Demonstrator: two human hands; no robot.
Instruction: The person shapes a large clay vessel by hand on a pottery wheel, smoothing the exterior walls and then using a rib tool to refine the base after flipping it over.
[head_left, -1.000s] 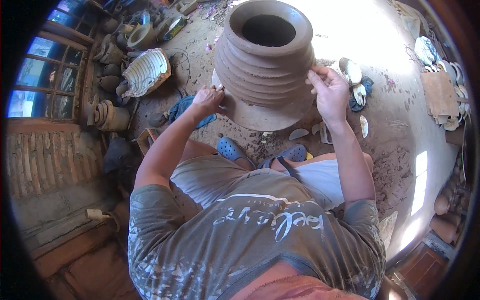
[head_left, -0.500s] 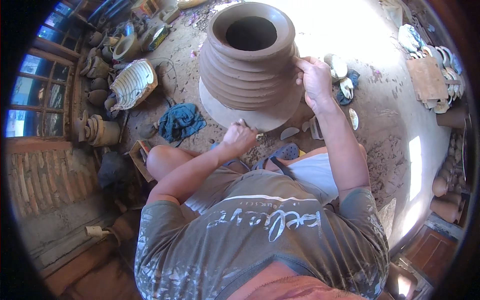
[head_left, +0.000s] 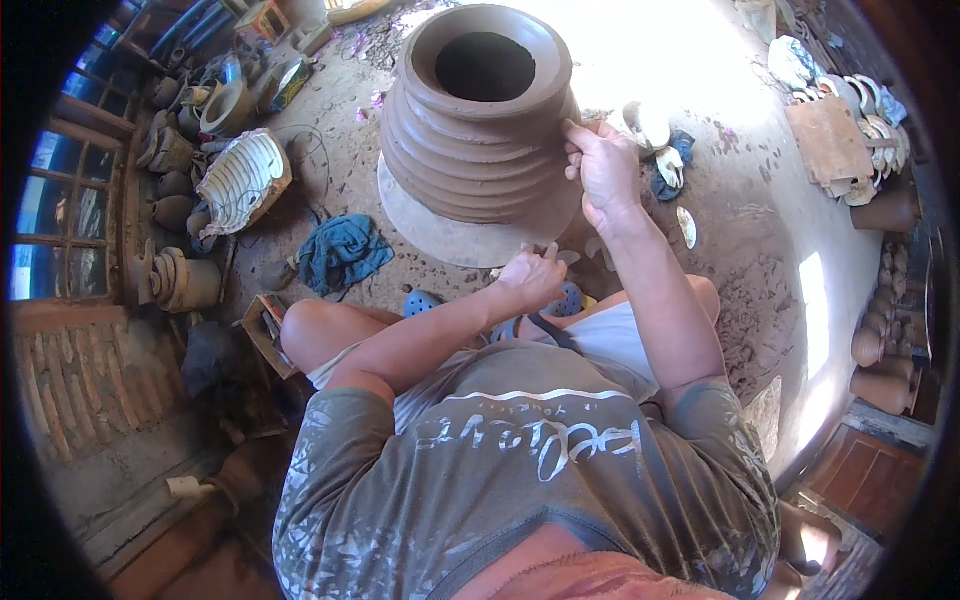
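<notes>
A large brown clay pot (head_left: 478, 150) with ridged walls and a wide dark mouth stands upright on a pale round turntable (head_left: 440, 240). My right hand (head_left: 606, 170) is at the pot's right side, just below the rim. Its thumb and fingers are pinched together against the wall; whatever may be between them is hidden. At the turntable's near edge is my left hand (head_left: 533, 278), its fingers partly bent and apart at the tips, with nothing visible held in it. Whether those fingertips press on the edge is hard to see.
A crumpled blue-green cloth (head_left: 343, 252) lies left of the turntable, near a ribbed pale mould (head_left: 245, 180). Right of the pot are white shards (head_left: 648, 128) and a dark cloth (head_left: 672, 170). An open box (head_left: 265, 335) sits beside my left knee.
My left hand has moved right along the turntable's near edge, its fingers looking less curled. My right hand stays pinched at the pot's side. The whole view has shifted slightly.
</notes>
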